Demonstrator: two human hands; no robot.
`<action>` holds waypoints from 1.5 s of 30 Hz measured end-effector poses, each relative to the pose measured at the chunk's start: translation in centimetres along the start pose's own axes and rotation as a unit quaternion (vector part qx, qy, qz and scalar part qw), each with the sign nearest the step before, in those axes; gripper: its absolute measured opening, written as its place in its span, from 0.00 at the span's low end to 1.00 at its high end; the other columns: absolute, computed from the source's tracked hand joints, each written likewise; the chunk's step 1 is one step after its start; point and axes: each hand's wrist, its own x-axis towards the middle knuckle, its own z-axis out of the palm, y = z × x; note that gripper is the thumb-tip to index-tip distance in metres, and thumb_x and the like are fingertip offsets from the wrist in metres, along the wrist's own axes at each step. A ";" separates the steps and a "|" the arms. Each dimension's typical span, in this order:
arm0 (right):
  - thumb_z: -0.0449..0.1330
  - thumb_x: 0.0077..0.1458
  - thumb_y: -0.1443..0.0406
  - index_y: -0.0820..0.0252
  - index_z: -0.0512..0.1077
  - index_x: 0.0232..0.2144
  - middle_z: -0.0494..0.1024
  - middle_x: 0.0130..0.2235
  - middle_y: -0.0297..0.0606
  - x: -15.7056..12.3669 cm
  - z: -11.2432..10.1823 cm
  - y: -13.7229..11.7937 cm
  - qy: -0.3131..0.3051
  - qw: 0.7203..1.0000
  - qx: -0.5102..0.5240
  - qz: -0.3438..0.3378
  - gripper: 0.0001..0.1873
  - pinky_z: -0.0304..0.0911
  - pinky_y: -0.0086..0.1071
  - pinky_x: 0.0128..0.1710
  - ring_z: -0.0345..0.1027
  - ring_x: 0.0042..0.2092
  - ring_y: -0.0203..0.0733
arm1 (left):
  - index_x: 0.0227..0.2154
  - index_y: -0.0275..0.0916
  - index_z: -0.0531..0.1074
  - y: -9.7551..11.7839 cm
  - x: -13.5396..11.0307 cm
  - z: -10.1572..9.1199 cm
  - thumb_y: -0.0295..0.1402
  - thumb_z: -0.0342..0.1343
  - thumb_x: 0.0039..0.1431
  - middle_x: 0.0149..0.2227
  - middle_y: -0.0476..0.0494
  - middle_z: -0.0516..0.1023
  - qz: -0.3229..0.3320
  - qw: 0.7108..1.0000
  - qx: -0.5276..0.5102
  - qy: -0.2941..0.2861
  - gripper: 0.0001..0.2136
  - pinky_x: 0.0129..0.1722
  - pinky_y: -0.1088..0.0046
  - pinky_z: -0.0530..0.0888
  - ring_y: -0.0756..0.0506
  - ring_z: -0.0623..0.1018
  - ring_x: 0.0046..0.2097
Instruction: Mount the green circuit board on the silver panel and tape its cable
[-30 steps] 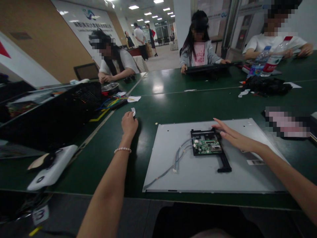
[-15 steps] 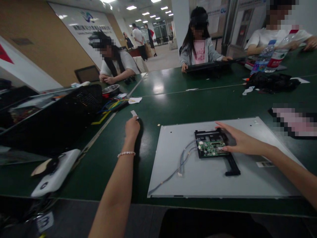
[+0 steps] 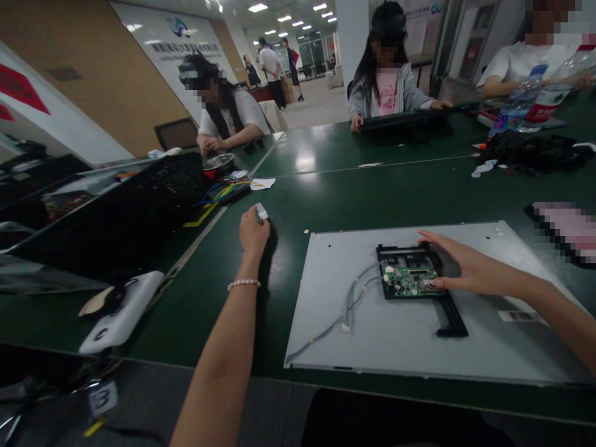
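My left hand [image 3: 254, 230] is closed around a small white strip [image 3: 261, 211], which pokes out past the fingers above the green table. What the strip is made of I cannot make out. My right hand [image 3: 459, 267] spans the right side of a black plastic bracket [image 3: 451, 316], with the thumb on the green circuit board [image 3: 410, 280] and a finger reaching past the far edge. Bracket and board lie on a flat grey metal panel [image 3: 335, 261]. Grey cables [image 3: 351, 292] run from the board's left side across the panel.
Left of me stand a large black panel [image 3: 139, 211] and a white device [image 3: 123, 316]. Wires and a round dish [image 3: 218, 162] lie behind them. A phone-like object [image 3: 565, 230], a black bag [image 3: 535, 149] and bottles [image 3: 544, 102] are at right. Several people sit or stand beyond.
The whole scene has shifted slightly right in view. The strip in my left hand now points up to the right rather than left. My right hand keeps its place at the bracket.
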 end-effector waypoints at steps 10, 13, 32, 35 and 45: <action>0.63 0.53 0.53 0.46 0.39 0.70 0.58 0.68 0.45 0.0 0.2 0.6 -0.006 1.000 0.011 0.014 0.51 0.49 0.57 0.65 0.52 0.67 0.59 | 0.42 0.37 0.79 -0.6 0.4 0.8 0.28 0.48 0.61 0.49 0.37 0.77 0.009 1.000 0.007 -0.027 0.15 0.48 0.63 0.72 0.38 0.76 0.49; 0.63 0.54 0.53 0.47 0.38 0.70 0.58 0.68 0.45 0.0 0.2 0.6 -0.008 1.000 0.015 0.015 0.51 0.48 0.57 0.65 0.53 0.67 0.58 | 0.43 0.36 0.79 -0.6 0.2 0.8 0.29 0.47 0.62 0.48 0.36 0.78 0.014 1.000 0.001 -0.021 0.16 0.49 0.61 0.72 0.37 0.77 0.49; 0.62 0.54 0.52 0.47 0.37 0.70 0.58 0.68 0.46 -0.1 0.3 0.4 -0.007 1.000 0.011 0.018 0.51 0.50 0.58 0.64 0.54 0.66 0.60 | 0.52 0.32 0.68 -0.1 0.2 1.4 0.31 0.48 0.63 0.49 0.32 0.76 0.062 0.993 0.021 -0.094 0.16 0.53 0.63 0.69 0.38 0.74 0.52; 0.62 0.54 0.52 0.49 0.36 0.70 0.58 0.67 0.46 -0.1 0.3 0.1 -0.008 1.000 0.004 0.024 0.52 0.50 0.58 0.64 0.54 0.66 0.60 | 0.54 0.32 0.66 0.0 0.3 1.5 0.31 0.47 0.64 0.50 0.30 0.75 0.053 0.992 0.030 -0.106 0.17 0.52 0.63 0.69 0.37 0.75 0.52; 0.61 0.55 0.52 0.50 0.35 0.70 0.57 0.68 0.47 -0.1 0.4 -0.1 -0.008 1.000 -0.005 0.018 0.51 0.48 0.58 0.65 0.51 0.67 0.59 | 0.52 0.34 0.68 0.3 0.1 0.7 0.30 0.47 0.62 0.48 0.32 0.77 0.035 0.996 0.036 -0.073 0.16 0.52 0.60 0.69 0.36 0.76 0.50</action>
